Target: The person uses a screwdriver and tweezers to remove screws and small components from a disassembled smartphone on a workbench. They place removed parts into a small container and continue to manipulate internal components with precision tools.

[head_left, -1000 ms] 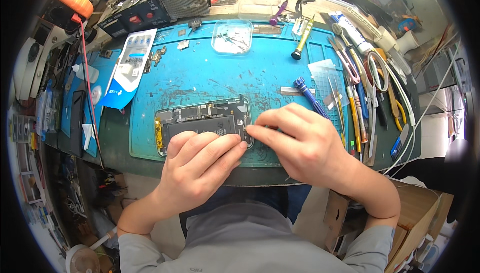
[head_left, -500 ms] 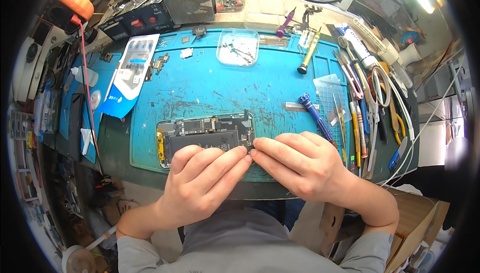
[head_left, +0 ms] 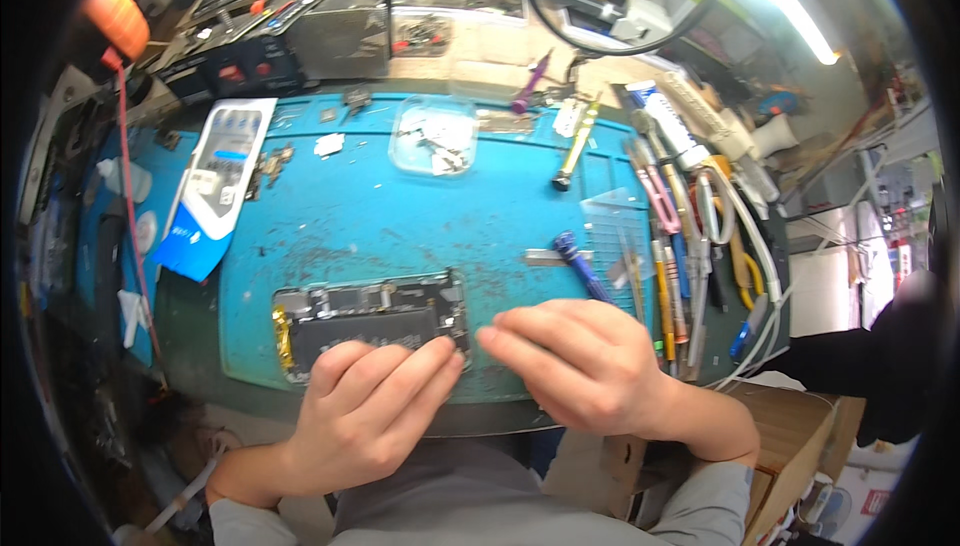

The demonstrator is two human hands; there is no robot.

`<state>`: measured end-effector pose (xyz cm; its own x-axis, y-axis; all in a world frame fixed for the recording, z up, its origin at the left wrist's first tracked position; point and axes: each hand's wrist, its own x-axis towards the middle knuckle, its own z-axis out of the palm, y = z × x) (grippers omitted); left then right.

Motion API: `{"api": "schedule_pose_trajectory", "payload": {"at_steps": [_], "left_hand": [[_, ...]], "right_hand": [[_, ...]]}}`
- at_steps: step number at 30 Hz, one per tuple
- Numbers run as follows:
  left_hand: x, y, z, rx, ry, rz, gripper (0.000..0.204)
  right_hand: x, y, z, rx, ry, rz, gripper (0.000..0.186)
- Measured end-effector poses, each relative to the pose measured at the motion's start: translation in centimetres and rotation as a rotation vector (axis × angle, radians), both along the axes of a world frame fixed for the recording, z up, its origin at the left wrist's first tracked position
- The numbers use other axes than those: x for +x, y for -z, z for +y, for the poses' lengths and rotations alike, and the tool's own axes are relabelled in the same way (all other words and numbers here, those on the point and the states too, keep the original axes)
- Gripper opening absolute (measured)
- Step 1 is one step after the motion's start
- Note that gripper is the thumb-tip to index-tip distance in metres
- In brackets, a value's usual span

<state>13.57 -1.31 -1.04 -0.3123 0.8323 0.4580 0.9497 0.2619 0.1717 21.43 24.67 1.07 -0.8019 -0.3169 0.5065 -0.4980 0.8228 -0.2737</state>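
Observation:
An opened smartphone (head_left: 365, 330) lies flat on the blue mat, its dark battery, circuit parts and a strip of gold film at its left end exposed. My left hand (head_left: 375, 411) covers part of its near edge, closed, with the fingertips at the phone's near right corner. Just right of the phone, apart from it, is my right hand (head_left: 580, 366). Its fingers are pinched together, and whatever may be between them is hidden. Both thumbs are mostly out of sight beneath the fingers.
A clear plastic tray (head_left: 435, 168) of small parts stands at the back of the blue work mat (head_left: 330, 216). To the right lie a blue screwdriver (head_left: 580, 266), a yellow-green screwdriver (head_left: 577, 146), scissors (head_left: 712, 201) and several tools. A white-and-blue package (head_left: 218, 186) lies left.
My right hand has drawn away to the right of the phone, leaving a gap between the two hands. My left hand stays at the phone's corner. The whole view has shifted.

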Motion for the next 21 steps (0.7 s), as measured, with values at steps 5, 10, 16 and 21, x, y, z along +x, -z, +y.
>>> {"api": "schedule_pose_trajectory", "payload": {"at_steps": [5, 10, 16, 21], "left_hand": [[0.2, -0.1, 0.4, 0.012, -0.014, 0.033, 0.028], [0.4, -0.2, 0.7, 0.024, -0.011, 0.039, 0.030], [0.6, -0.1, 0.2, 0.021, -0.022, -0.017, 0.036], [0.9, 0.5, -0.1, 0.039, -0.049, 0.015, 0.039]], "right_hand": [[1.9, -4.7, 5.3, 0.080, 0.613, 0.002, 0.019], [4.6, -4.8, 6.0, -0.087, 0.669, -0.314, 0.029], [3.7, -3.1, 4.3, -0.078, 0.645, -0.419, 0.034], [3.3, -2.9, 5.6, -0.133, 0.629, -0.399, 0.018]]}}
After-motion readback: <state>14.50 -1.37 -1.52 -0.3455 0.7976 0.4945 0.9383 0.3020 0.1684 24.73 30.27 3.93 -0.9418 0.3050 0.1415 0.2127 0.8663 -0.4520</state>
